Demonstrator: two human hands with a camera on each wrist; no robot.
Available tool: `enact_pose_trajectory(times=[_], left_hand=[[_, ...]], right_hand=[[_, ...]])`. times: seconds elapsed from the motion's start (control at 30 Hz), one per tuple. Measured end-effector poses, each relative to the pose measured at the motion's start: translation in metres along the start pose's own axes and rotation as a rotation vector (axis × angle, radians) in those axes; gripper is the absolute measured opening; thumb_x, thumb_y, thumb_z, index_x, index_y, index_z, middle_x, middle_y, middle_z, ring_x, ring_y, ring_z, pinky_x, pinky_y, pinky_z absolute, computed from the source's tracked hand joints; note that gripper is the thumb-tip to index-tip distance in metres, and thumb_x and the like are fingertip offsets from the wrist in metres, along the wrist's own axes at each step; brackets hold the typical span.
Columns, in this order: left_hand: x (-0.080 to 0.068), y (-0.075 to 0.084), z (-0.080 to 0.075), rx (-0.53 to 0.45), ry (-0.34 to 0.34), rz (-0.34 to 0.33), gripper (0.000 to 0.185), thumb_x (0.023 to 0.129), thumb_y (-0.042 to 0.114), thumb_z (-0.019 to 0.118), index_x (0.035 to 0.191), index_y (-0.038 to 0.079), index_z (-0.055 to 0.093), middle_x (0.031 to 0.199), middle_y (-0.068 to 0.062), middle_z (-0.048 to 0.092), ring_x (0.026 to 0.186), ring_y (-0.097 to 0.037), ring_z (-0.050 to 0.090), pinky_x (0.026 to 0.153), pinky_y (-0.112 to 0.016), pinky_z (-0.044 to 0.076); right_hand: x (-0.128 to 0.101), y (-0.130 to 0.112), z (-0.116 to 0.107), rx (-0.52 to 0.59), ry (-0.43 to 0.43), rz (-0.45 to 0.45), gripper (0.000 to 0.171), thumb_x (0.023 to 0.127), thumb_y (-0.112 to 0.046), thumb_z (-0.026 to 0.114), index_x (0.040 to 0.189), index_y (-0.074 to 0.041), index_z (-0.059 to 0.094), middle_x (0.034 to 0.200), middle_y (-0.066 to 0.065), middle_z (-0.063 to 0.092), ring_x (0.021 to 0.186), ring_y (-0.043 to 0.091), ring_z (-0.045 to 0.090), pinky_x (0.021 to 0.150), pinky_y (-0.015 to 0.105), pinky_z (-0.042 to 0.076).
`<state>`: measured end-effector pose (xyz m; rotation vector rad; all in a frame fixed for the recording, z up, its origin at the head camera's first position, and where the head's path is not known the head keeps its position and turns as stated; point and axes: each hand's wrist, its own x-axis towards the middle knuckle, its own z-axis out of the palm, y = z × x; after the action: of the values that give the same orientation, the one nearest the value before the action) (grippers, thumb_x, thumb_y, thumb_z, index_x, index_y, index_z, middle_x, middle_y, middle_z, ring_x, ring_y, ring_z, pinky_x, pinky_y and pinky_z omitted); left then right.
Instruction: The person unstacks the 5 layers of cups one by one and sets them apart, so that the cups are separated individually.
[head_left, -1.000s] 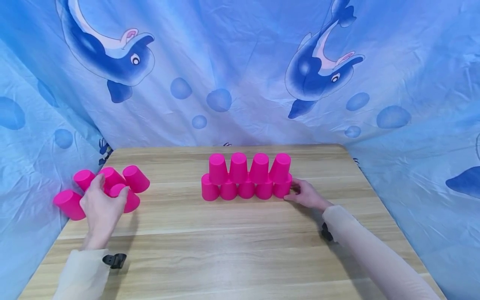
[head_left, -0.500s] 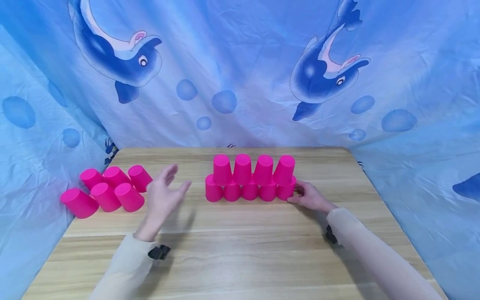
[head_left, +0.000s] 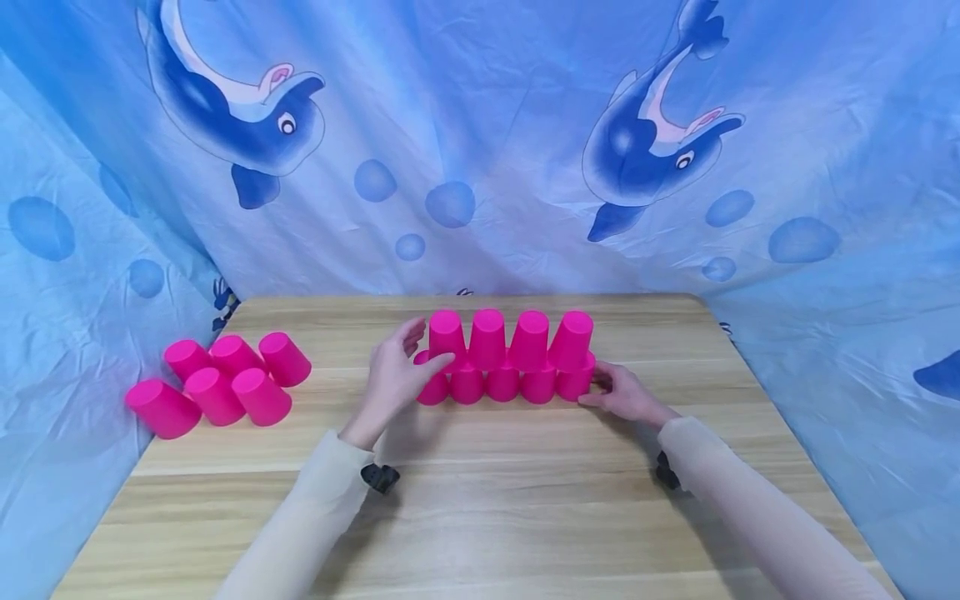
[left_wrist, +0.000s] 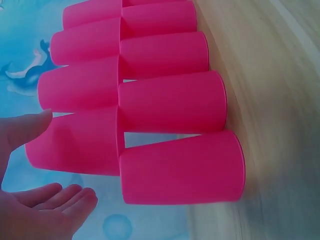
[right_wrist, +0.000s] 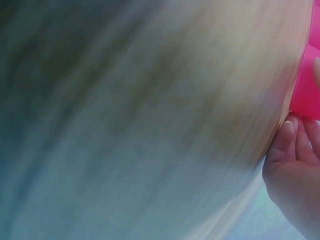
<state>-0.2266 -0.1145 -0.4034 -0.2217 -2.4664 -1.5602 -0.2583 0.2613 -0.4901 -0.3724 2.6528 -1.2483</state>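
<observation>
Pink cups stand upside down in a two-tier wall, an upper row bridging the lower one. My left hand point(head_left: 395, 372) is around the leftmost upper cup point(head_left: 447, 337), thumb on the near side and fingers beyond its far side. In the left wrist view, a gap shows between those fingers point(left_wrist: 75, 200) and the cup point(left_wrist: 75, 142); whether the thumb touches it I cannot tell. At the wall's other end, my right hand point(head_left: 626, 393) holds the rightmost lower cup point(head_left: 574, 381) at its side. Only part of this cup point(right_wrist: 306, 92) shows in the right wrist view.
Several more pink cups point(head_left: 215, 396) stand upside down in a loose cluster on the left of the wooden table point(head_left: 480, 500). A blue dolphin-print curtain point(head_left: 480, 125) hangs behind the table and along both sides.
My left hand has moved right, away from the loose cluster, to the upper row's left end. My right hand stays at the lower right cup. The view has shifted slightly.
</observation>
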Motion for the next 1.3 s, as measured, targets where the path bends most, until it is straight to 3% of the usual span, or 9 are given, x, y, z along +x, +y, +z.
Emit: enact_pose_trajectory(times=[0.1, 0.33, 0.67, 1.07, 1.3], left_hand=[[0.005, 0.001, 0.004, -0.025, -0.008, -0.014, 0.071, 0.078, 0.024, 0.081, 0.138, 0.004, 0.047, 0.134, -0.013, 0.052, 0.119, -0.031, 0.052, 0.093, -0.043, 0.046], [0.011, 0.001, 0.011, 0.026, 0.021, -0.001, 0.069, 0.076, 0.027, 0.082, 0.135, 0.008, 0.050, 0.120, -0.010, 0.061, 0.106, -0.024, 0.059, 0.087, -0.037, 0.051], [0.011, 0.001, 0.014, 0.028, 0.045, 0.006, 0.059, 0.078, 0.022, 0.081, 0.130, 0.009, 0.055, 0.114, -0.009, 0.064, 0.102, -0.022, 0.061, 0.086, -0.035, 0.051], [0.003, 0.002, 0.003, -0.054, 0.064, 0.039, 0.057, 0.078, 0.020, 0.081, 0.128, 0.007, 0.056, 0.113, -0.009, 0.063, 0.103, -0.025, 0.061, 0.087, -0.039, 0.051], [-0.004, 0.003, -0.010, -0.061, 0.112, 0.050, 0.058, 0.078, 0.021, 0.081, 0.128, 0.007, 0.057, 0.112, -0.008, 0.063, 0.102, -0.023, 0.061, 0.090, -0.039, 0.049]], right_hand=[[-0.001, -0.001, -0.001, -0.006, 0.006, -0.005, 0.065, 0.080, -0.019, 0.079, 0.136, -0.007, 0.050, 0.129, 0.010, 0.056, 0.115, 0.031, 0.053, 0.095, 0.048, 0.044], [-0.001, -0.003, -0.003, -0.025, 0.003, -0.049, 0.062, 0.081, -0.018, 0.078, 0.134, 0.000, 0.051, 0.126, 0.016, 0.057, 0.112, 0.035, 0.054, 0.093, 0.050, 0.045], [-0.003, -0.003, -0.001, -0.009, 0.007, -0.018, 0.060, 0.081, -0.016, 0.078, 0.134, -0.002, 0.051, 0.126, 0.013, 0.057, 0.112, 0.032, 0.054, 0.094, 0.048, 0.044], [-0.002, 0.001, 0.000, -0.031, 0.012, 0.009, 0.064, 0.081, -0.019, 0.078, 0.136, -0.004, 0.050, 0.128, 0.013, 0.056, 0.113, 0.032, 0.053, 0.095, 0.049, 0.043], [-0.001, -0.002, 0.001, -0.015, 0.005, -0.022, 0.061, 0.081, -0.018, 0.078, 0.134, -0.002, 0.051, 0.127, 0.014, 0.056, 0.114, 0.033, 0.054, 0.096, 0.049, 0.043]])
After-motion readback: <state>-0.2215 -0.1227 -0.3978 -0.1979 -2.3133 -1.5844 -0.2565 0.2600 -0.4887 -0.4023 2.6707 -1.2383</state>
